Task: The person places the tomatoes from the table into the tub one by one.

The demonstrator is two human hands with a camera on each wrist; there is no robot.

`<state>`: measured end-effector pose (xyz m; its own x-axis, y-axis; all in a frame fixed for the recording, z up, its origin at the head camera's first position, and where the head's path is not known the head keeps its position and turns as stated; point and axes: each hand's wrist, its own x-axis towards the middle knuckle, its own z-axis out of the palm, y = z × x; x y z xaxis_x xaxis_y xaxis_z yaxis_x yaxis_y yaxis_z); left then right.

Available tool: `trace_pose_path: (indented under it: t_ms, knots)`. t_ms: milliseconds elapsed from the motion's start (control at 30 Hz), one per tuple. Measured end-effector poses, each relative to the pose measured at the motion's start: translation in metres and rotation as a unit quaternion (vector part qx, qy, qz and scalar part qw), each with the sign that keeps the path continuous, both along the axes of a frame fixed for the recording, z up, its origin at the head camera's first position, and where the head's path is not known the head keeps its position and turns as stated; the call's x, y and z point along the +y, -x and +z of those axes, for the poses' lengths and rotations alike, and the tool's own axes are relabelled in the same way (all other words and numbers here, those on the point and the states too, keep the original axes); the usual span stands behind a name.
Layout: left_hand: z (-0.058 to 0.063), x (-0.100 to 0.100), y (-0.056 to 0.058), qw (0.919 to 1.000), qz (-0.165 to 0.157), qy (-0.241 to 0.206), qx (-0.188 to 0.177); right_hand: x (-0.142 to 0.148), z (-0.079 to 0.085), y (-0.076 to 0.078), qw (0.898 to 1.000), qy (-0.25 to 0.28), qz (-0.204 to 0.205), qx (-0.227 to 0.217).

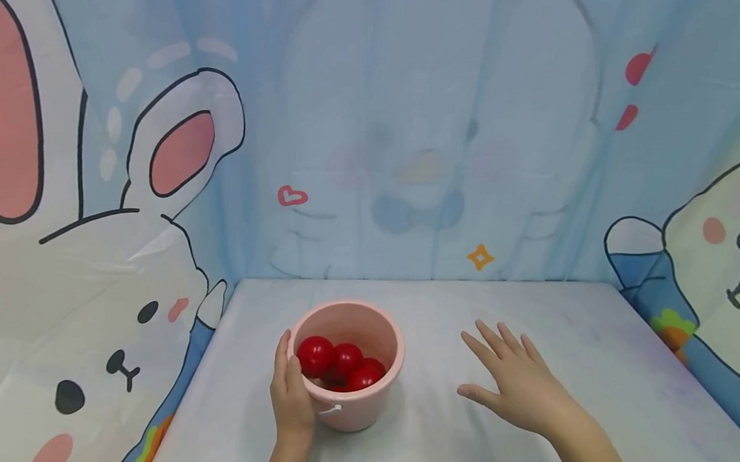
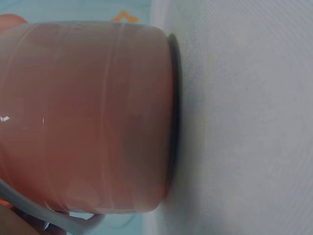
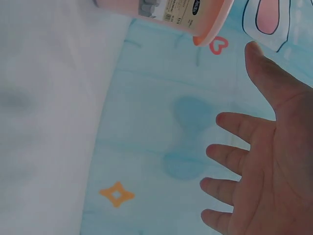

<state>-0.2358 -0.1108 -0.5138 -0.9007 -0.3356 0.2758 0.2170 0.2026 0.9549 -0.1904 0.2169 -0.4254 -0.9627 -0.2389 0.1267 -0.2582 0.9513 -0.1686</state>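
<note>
A pink bucket [image 1: 356, 405] with a pale handle [image 2: 51, 214] stands on the white-covered table, left of the middle. Several glossy red balls [image 1: 316, 356] lie inside it. My left hand [image 1: 294, 401] holds the bucket's left side, its fingers following the outer wall and the thumb at the rim; in the left wrist view most of this hand is out of sight. To the right, my right hand [image 1: 526, 388] hovers over the table with fingers spread, apart from the bucket and holding nothing. The right wrist view shows its palm, and a label [image 3: 183, 11] on the bucket's side.
The table [image 1: 434, 312] has a white cloth and ends at a light blue curtain [image 1: 358, 246] printed with cartoon figures. A printed rabbit [image 1: 92, 315] fills the left side, and another white cartoon animal [image 1: 728, 277] is on the right. A small dark object shows at the bottom edge.
</note>
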Motion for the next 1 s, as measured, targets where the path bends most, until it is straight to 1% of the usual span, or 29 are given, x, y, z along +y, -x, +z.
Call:
trace_pose_path:
  t_ms: [100,300,467,600,700,767,800,867,933,1000]
  knots:
    - [0.001,-0.001,0.0,1.0,0.002,-0.001,-0.002,0.004,-0.004,-0.006,1.0,-0.001,-0.01,0.004]
    - [0.002,-0.003,-0.001,1.0,0.003,-0.002,-0.006,0.012,-0.012,-0.014,0.999,-0.011,-0.038,-0.007]
    - [0.003,-0.002,0.0,0.9999,0.008,-0.003,-0.008,0.017,-0.013,-0.021,0.998,-0.018,-0.058,-0.003]
    - [0.003,-0.002,0.0,0.9999,0.004,-0.003,-0.01,0.019,-0.014,-0.026,0.998,-0.014,-0.066,-0.005]
    - [0.003,-0.004,-0.001,0.9998,0.004,0.013,-0.014,0.02,-0.016,-0.029,0.998,-0.01,-0.067,-0.01]
    - [0.004,-0.007,-0.002,0.9988,0.012,0.044,-0.018,0.021,-0.017,-0.03,0.998,-0.01,-0.067,-0.011]
    - [0.005,-0.009,-0.004,0.9973,0.02,0.068,-0.019,0.021,-0.018,-0.03,0.998,-0.011,-0.066,-0.01]
    - [0.008,-0.015,-0.007,0.9906,0.039,0.13,-0.018,0.021,-0.019,-0.029,0.998,-0.01,-0.065,-0.011]
    - [0.012,-0.023,-0.01,0.9773,0.06,0.203,-0.013,0.02,-0.019,-0.029,0.998,-0.012,-0.063,-0.012]
    - [0.017,-0.031,-0.013,0.9591,0.078,0.272,0.0,0.019,-0.019,-0.028,0.998,-0.016,-0.064,-0.015]
